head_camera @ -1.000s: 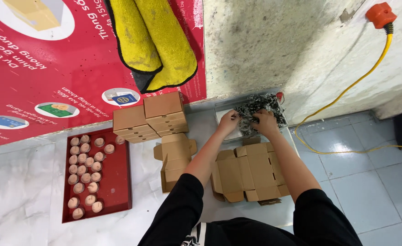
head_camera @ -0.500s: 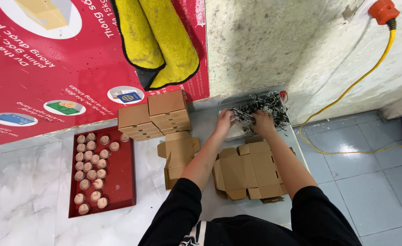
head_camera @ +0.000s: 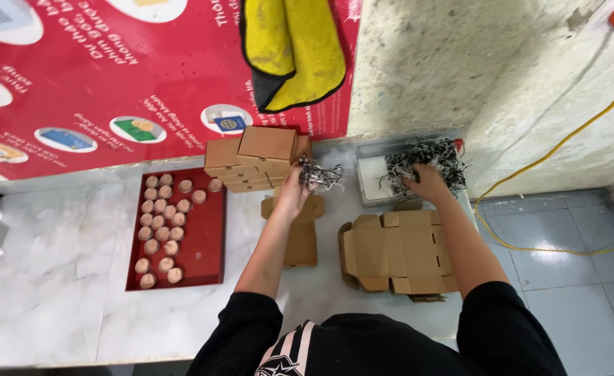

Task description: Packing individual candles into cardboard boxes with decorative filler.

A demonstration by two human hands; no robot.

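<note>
**Left hand lifts a tuft of shredded paper clear of the tray; right hand remains in the filler**

White marble-patterned table set against a rough plaster wall, with a red printed banner propped along the back edge and a yellow cloth hanging over it.

Change noted: half a second ago both hands were together in the clear tray of filler. The left hand has since come away leftward and now sits above a flat, unfolded cardboard box blank, carrying a small tuft of grey-black shredded paper. My reading is that a portion of filler has been separated from the bulk supply and moved toward the cartons.

Hand state, left: fingers closed around the tuft, strands sticking out above the grip.

Hand state, right: the right hand rests in the clear plastic tray, fingers curled down into the mass of shredded paper filler. Whether it has actually gathered a clump cannot be told; the strands hide the fingertips.

Surroundings: a stack of folded brown cardboard boxes stands just left of the left hand. A pile of flat box blanks lies beneath the right forearm. A red tray of small round tan pieces sits well to the left. An orange-yellow power cord trails across the tiled floor at the right.
</note>
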